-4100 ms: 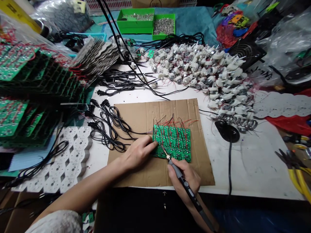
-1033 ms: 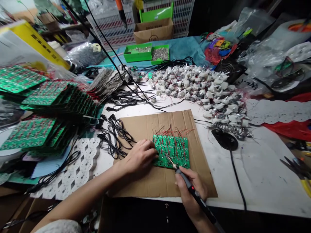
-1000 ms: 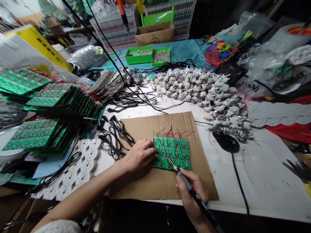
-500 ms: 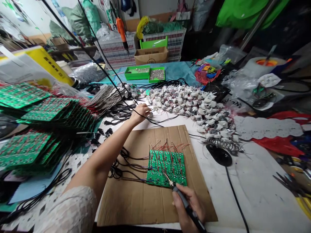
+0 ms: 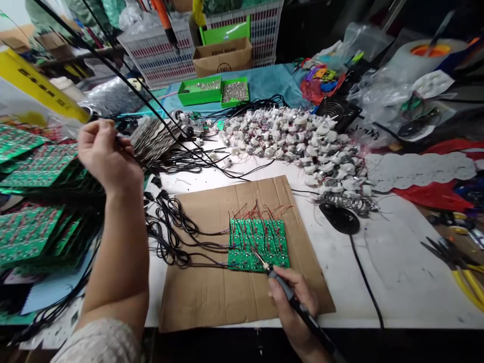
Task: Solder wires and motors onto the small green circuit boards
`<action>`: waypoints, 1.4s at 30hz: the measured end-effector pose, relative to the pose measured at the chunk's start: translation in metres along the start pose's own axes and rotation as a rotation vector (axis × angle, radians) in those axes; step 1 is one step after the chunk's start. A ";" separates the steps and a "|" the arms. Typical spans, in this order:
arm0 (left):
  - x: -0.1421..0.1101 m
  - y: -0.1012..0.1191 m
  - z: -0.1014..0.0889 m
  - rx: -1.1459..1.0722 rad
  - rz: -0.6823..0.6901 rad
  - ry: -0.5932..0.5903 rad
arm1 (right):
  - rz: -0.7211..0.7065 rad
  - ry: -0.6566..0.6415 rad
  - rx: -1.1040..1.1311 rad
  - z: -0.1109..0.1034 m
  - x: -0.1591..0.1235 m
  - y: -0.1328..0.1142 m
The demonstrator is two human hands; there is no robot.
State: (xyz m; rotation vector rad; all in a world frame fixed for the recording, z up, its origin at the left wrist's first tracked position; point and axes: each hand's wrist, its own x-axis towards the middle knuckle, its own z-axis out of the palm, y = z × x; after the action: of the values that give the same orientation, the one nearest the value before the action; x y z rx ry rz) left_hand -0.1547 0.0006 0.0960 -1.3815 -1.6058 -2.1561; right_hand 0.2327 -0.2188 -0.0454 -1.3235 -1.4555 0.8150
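Here: right hand (image 5: pixel 292 317), gripping soldering iron (image 5: pixel 286 289); thence circuit board (image 5: pixel 275 241), eleven o'clock; curled left hand (image 5: pixel 111 159), ten o'clock, contents unclear.

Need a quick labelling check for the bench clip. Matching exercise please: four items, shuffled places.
Items
1. Soldering iron
2. Green circuit board with red and black wires
3. Larger green tray
4. Pliers

Places
A. On the blue cloth at the back
B. At the picture's far right
C. In the grip of the right hand
D. Lying on the brown cardboard

Pairs: 1-C, 2-D, 3-A, 4-B
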 end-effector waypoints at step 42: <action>-0.204 0.058 -0.013 0.281 -0.249 -1.329 | -0.155 -0.057 -0.103 0.025 0.026 -0.009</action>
State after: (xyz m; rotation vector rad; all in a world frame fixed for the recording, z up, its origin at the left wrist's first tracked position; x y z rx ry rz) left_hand -0.0114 -0.1167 -0.0090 -2.8342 -2.3239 -0.8163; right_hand 0.2080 -0.1916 -0.0389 -1.2538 -1.6415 0.6893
